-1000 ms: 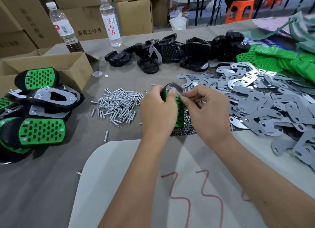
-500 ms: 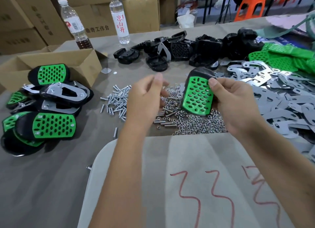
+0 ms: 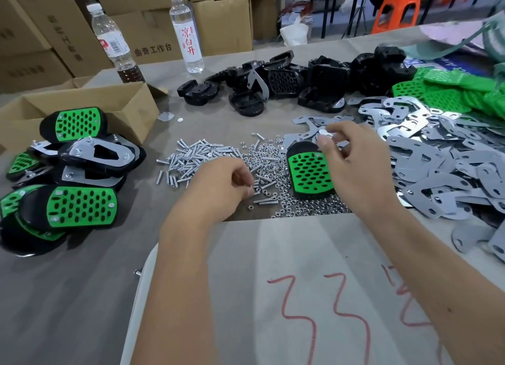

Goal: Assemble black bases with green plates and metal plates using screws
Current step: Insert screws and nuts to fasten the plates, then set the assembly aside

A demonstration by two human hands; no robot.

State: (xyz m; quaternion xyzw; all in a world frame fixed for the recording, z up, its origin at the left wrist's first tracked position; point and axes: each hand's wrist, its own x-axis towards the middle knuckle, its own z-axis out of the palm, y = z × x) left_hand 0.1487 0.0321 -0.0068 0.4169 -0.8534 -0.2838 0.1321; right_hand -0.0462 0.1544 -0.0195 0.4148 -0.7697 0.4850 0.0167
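A black base with a green perforated plate (image 3: 310, 173) lies face up on the pile of nuts (image 3: 284, 200), in the middle of the table. My right hand (image 3: 358, 168) hovers just over its right side, fingers loosely bent, fingertips reaching the nearest grey metal plates (image 3: 314, 132); it holds nothing that I can see. My left hand (image 3: 224, 187) is down at the edge of the nuts, thumb and fingers curled and pinching a small nut. Loose screws (image 3: 196, 157) lie spread just beyond it.
Finished assemblies (image 3: 79, 206) are stacked at the left beside an open cardboard box (image 3: 131, 105). Bare black bases (image 3: 287, 83) lie at the back, green plates (image 3: 451, 91) at the far right, a large heap of metal plates (image 3: 442, 168) at the right. Two bottles (image 3: 188, 34) stand behind.
My right hand has laid the base with the green plate down on the nuts and let go of it. My left hand has dropped from mid-air to the nut pile.
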